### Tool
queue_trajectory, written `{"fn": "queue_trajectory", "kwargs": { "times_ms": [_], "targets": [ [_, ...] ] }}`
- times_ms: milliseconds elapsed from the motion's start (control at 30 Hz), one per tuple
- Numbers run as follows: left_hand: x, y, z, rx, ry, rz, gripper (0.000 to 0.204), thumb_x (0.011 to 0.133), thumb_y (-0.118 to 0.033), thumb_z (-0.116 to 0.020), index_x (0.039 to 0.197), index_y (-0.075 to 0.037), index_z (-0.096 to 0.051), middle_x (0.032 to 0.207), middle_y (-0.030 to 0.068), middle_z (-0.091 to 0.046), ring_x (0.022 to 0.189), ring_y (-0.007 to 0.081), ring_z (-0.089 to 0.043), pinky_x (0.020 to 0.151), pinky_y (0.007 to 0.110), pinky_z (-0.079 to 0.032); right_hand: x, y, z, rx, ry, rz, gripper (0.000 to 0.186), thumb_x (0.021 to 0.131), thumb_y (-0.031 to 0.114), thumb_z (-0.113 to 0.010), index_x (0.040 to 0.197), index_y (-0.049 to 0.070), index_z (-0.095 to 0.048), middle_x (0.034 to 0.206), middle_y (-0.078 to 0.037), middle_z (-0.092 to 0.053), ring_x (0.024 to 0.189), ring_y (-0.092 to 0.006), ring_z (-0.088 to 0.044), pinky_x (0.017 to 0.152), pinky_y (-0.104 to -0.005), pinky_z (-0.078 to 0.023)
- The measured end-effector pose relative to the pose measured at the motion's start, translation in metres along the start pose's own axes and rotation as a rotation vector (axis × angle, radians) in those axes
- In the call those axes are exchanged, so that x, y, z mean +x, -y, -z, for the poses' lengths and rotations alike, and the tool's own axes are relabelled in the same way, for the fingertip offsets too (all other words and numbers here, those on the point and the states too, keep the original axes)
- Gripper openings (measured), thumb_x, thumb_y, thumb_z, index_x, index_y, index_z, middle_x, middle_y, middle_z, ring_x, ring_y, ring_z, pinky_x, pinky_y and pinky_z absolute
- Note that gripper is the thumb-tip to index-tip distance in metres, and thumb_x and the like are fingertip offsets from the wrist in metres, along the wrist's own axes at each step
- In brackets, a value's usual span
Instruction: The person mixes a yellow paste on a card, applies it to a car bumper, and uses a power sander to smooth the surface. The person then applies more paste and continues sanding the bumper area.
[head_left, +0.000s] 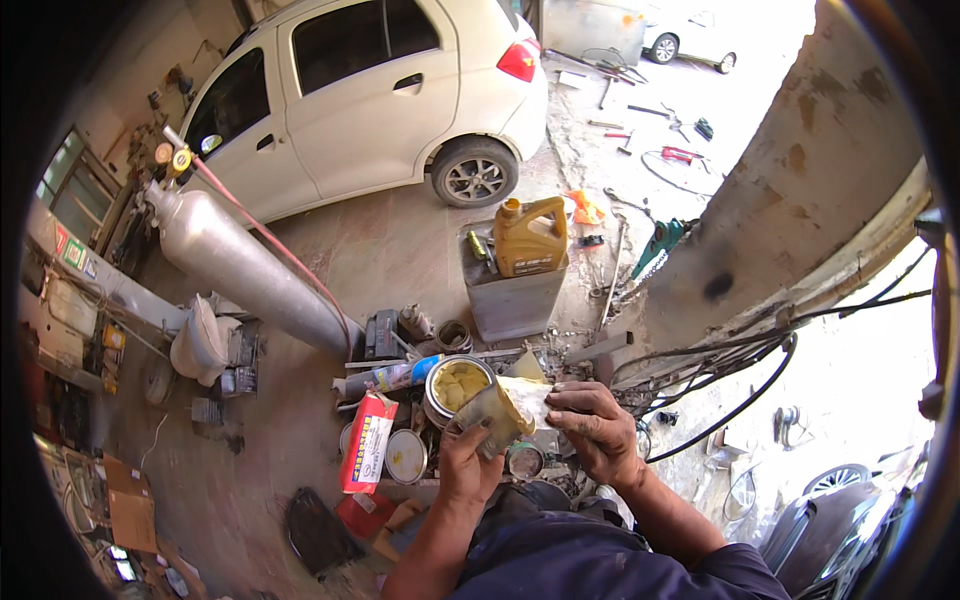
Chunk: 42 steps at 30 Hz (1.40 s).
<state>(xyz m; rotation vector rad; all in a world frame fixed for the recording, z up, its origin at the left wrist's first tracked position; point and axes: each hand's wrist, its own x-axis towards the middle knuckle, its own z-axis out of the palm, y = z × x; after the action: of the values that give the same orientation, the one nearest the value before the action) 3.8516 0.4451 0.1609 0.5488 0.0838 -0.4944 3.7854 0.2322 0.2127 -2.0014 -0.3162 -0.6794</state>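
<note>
My left hand [470,462] is closed on a flat greyish spreader [487,412], with yellow putty smeared along its edge. My right hand [597,430] pinches a thin whitish piece [526,396] against that putty-covered edge; whether it is a second scraper or a sheet of paper I cannot tell. Just beyond my left hand stands an open can [459,385], full of lumpy yellow putty. A smaller round tin [524,459] sits below, between my two hands.
A red-and-white box [368,442] and a round lid [406,456] lie left of the can. Ahead, a golden oil jug [532,238] tops a metal box [515,305]. A gas cylinder [250,265] slants at left, before a white car [370,110]. Black cables [735,410] hang at right.
</note>
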Motion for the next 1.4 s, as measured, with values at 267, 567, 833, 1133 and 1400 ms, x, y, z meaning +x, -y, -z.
{"fn": "queue_trajectory", "kwargs": {
  "times_ms": [267,567,833,1133,1400],
  "targets": [
    [-0.005,0.047,-0.029,-0.01,0.144,-0.012,0.052,0.102,-0.007,-0.067,0.152,0.004,-0.056,0.148,0.0198,-0.066,0.138,0.0324,-0.065,0.12,0.047,-0.052,-0.037,0.007,0.046,-0.143,-0.087,0.0,0.047,0.086,-0.008,-0.073,0.127,0.011,-0.081,0.132,-0.015,-0.076,0.121,-0.0398,-0.071,0.105,-0.0487,-0.058],
    [-0.026,0.118,-0.078,0.038,0.171,0.024,0.055,0.105,-0.011,-0.071,0.154,0.006,-0.056,0.149,0.0192,-0.067,0.138,0.0318,-0.065,0.122,0.048,-0.047,-0.086,0.006,0.104,-0.306,-0.194,0.043,0.055,0.08,-0.009,-0.075,0.131,0.012,-0.08,0.133,-0.016,-0.076,0.119,-0.0401,-0.073,0.102,-0.0486,-0.061],
    [-0.054,0.188,-0.106,0.04,0.167,0.089,0.056,0.105,-0.017,-0.07,0.153,0.008,-0.056,0.147,0.0207,-0.068,0.135,0.0344,-0.066,0.12,0.049,-0.049,-0.13,0.002,0.176,-0.339,-0.194,0.022,0.054,0.082,-0.005,-0.076,0.133,0.01,-0.078,0.134,-0.018,-0.075,0.119,-0.0402,-0.073,0.102,-0.0481,-0.062],
    [-0.069,0.25,-0.12,0.097,0.219,0.102,0.06,0.1,-0.016,-0.072,0.153,0.008,-0.056,0.151,0.0199,-0.065,0.141,0.0355,-0.062,0.125,0.051,-0.044,-0.174,-0.007,0.233,-0.472,-0.184,-0.047,0.059,0.08,-0.004,-0.072,0.139,0.006,-0.074,0.136,-0.017,-0.074,0.119,-0.0384,-0.073,0.1,-0.0461,-0.063],
    [-0.077,0.269,-0.155,0.016,0.266,0.263,0.062,0.102,-0.018,-0.075,0.154,0.008,-0.055,0.151,0.0209,-0.065,0.141,0.0368,-0.062,0.125,0.05,-0.046,-0.212,0.001,0.242,-0.323,-0.404,-0.488,0.048,0.093,-0.006,-0.072,0.14,0.005,-0.072,0.124,-0.015,-0.077,0.113,-0.0301,-0.076,0.099,-0.0372,-0.061]
  ]
}}
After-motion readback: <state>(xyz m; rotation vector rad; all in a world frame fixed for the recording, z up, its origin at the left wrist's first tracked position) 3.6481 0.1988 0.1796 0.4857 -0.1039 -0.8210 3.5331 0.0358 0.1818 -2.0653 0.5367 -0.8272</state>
